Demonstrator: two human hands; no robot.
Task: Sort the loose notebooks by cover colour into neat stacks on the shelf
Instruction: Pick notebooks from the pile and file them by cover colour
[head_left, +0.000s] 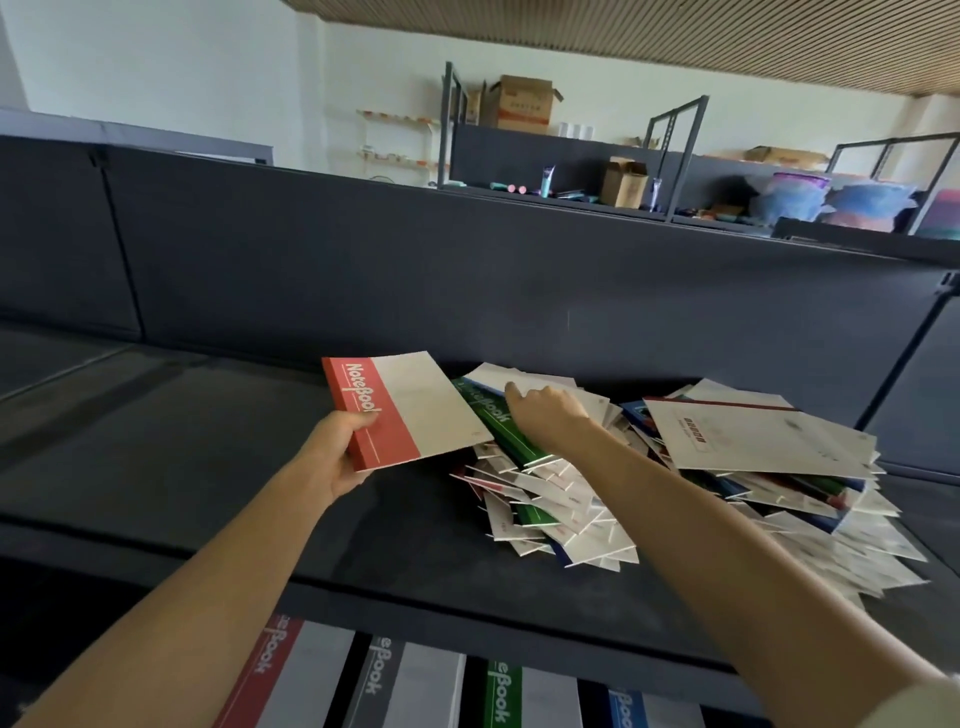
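Note:
My left hand (340, 447) grips a red-and-white notebook (405, 410) by its red spine edge, holding it above the dark shelf (208, 441). My right hand (545, 415) rests with curled fingers on a green-spined notebook (491, 413) at the top left of a loose pile of notebooks (675, 493). The pile spreads over the right half of the shelf, with white covers and red, green and blue spines mixed together. A large white notebook with a red label (753, 441) lies on top of the pile at the right.
On the lower shelf, neat stacks show at the bottom edge: red (260, 675), grey (384, 680), green (501, 696) and blue (623, 712). A dark back panel (467, 286) rises behind the shelf. Racks with cardboard boxes (524, 104) stand far behind.

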